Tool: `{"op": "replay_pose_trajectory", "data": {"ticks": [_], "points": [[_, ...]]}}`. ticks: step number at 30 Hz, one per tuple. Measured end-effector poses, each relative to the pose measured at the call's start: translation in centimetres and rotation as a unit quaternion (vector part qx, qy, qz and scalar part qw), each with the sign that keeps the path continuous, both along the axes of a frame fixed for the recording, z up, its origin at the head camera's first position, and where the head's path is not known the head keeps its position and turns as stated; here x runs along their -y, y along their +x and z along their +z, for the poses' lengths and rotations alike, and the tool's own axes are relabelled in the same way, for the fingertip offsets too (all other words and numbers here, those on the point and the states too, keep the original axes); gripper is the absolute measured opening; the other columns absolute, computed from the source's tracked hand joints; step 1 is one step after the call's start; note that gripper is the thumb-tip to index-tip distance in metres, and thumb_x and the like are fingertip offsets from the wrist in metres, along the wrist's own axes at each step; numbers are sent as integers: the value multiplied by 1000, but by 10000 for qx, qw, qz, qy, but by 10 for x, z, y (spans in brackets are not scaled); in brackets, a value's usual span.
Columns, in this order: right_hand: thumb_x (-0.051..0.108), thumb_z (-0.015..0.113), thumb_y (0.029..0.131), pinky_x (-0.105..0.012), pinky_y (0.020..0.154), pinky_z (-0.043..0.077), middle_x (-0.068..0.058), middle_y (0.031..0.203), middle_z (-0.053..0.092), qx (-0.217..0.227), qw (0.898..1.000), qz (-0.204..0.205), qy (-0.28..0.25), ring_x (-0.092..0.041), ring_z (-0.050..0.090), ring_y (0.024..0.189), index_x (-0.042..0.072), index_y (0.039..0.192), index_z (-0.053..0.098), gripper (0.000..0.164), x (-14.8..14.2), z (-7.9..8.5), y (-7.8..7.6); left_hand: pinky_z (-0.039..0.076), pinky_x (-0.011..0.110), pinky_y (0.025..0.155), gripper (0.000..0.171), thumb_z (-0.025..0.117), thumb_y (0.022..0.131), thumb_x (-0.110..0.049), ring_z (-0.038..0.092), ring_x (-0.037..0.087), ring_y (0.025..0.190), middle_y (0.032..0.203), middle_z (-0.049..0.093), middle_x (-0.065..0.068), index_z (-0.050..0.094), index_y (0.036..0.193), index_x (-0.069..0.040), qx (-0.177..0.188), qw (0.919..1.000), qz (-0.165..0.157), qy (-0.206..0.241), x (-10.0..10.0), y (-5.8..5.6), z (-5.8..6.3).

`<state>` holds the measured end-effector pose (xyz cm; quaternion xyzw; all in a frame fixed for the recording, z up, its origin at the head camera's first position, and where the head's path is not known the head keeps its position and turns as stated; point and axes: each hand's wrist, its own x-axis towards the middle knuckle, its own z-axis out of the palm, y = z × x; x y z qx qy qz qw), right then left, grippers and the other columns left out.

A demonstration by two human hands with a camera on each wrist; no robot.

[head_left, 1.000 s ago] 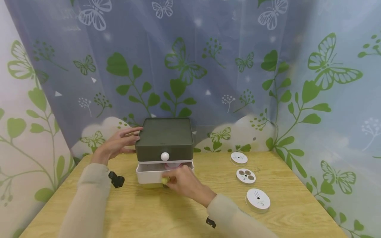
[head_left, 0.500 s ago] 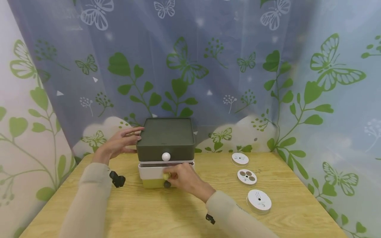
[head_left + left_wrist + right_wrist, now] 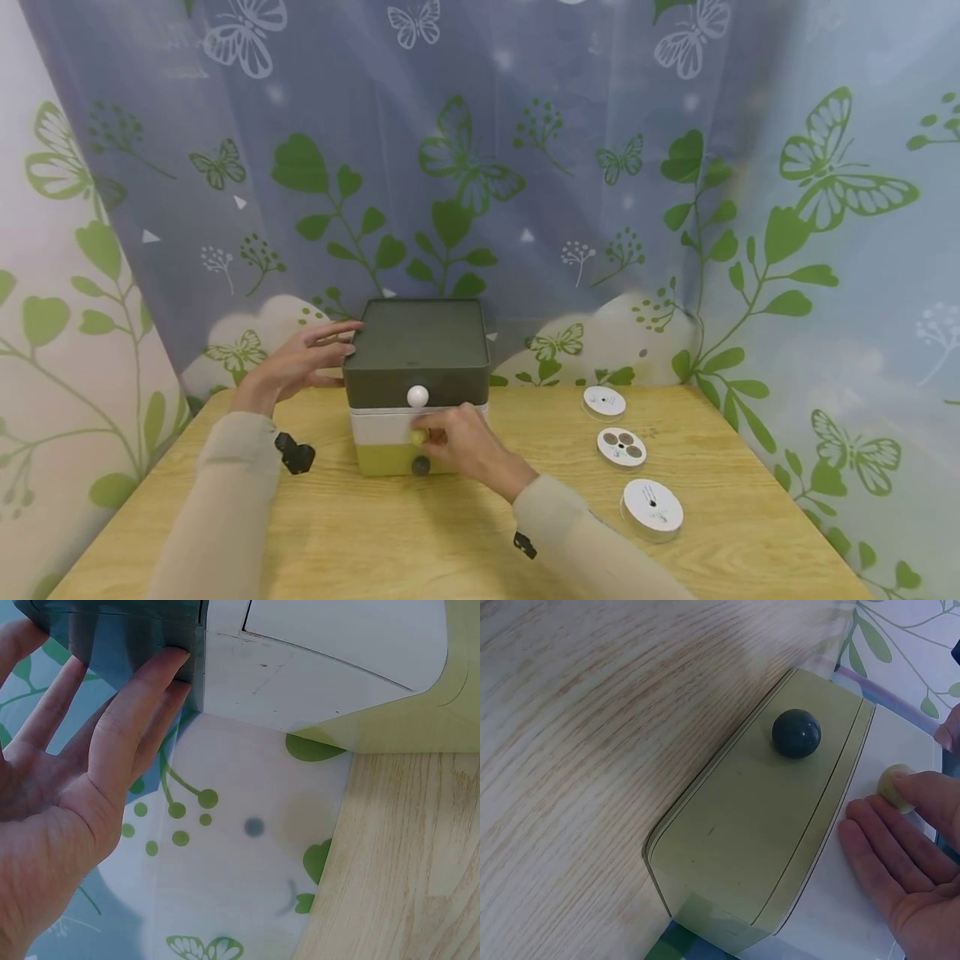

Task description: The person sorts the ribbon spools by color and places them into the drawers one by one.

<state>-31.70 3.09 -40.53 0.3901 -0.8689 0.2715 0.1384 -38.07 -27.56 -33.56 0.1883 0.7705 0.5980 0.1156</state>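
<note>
Right hand [image 3: 468, 442]: fingers curled in, the yellow-green knob [image 3: 888, 785] pinched at the tips.
Left hand [image 3: 296, 362]: fingers spread, laid against the left side of the dark top tier [image 3: 420, 333].
Drawer unit [image 3: 375, 389]: set on the wooden table [image 3: 360, 537], between the hands.
White drawer [image 3: 371, 428]: seated in the middle, its front apparently level with the yellow tier [image 3: 727, 817]; long edge aligned left to right, across the right forearm's slant.
Spools [image 3: 651, 503]: three, white, untouched, placed well right of the unit.
Knob position: centred on the white front, left of the right palm; judged round, without long axis; reached by the right hand, the nearer.
</note>
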Motion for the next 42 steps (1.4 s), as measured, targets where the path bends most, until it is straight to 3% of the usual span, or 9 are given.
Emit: {"op": "replay_pose_trajectory", "data": {"ticks": [7,14,22,27,31,36,42], "points": [[3,78,90,-15,70,57,-8,96,81,291,9995,-93,32,-15,76,80,6,117,79,27,1,-1,-3,59,42,94,65,55,108,-24,24,45,152,172,10,22,26,165,-11,7,10000,6,-21,0,1,0],[3,75,91,-14,71,58,-8,105,81,176,9998,-86,76,-14,77,82,6,118,79,27,1,-3,-4,59,41,94,65,54,109,-24,25,47,152,172,9,22,25,165,-10,35,10000,33,1,-1,2,1],[-6,72,87,-23,74,62,-11,102,81,-179,9991,294,-257,-17,76,80,2,115,79,30,-4,-7,-2,59,43,95,65,55,109,-24,24,46,152,172,10,22,26,165,-11,59,10000,-5,19,0,1,0],[-4,75,88,-24,76,62,-12,95,81,406,9973,346,-506,-20,77,82,0,108,80,21,-7,-9,2,59,43,95,64,55,109,-24,25,46,152,172,11,23,26,165,-11,32,10000,-23,14,0,0,0],[2,79,89,-22,74,61,-11,94,81,805,9957,378,-269,-19,76,82,0,101,81,12,-7,-10,4,59,44,96,65,55,109,-25,24,46,153,172,10,23,26,165,-11,18,10000,-16,-13,0,0,2],[4,81,88,-15,71,57,-9,90,80,902,9953,348,30,-13,74,78,2,104,81,17,-5,-21,2,58,44,96,65,54,108,-22,21,45,154,172,10,23,25,165,-9,5,10000,-43,0,-1,1,2],[4,81,87,-9,64,50,-4,85,80,925,9956,41,155,2,65,68,6,107,82,20,-2,-33,-3,59,44,96,66,54,109,-23,23,48,152,172,9,25,24,165,-9,24,10000,-21,10,-2,1,2]]}}
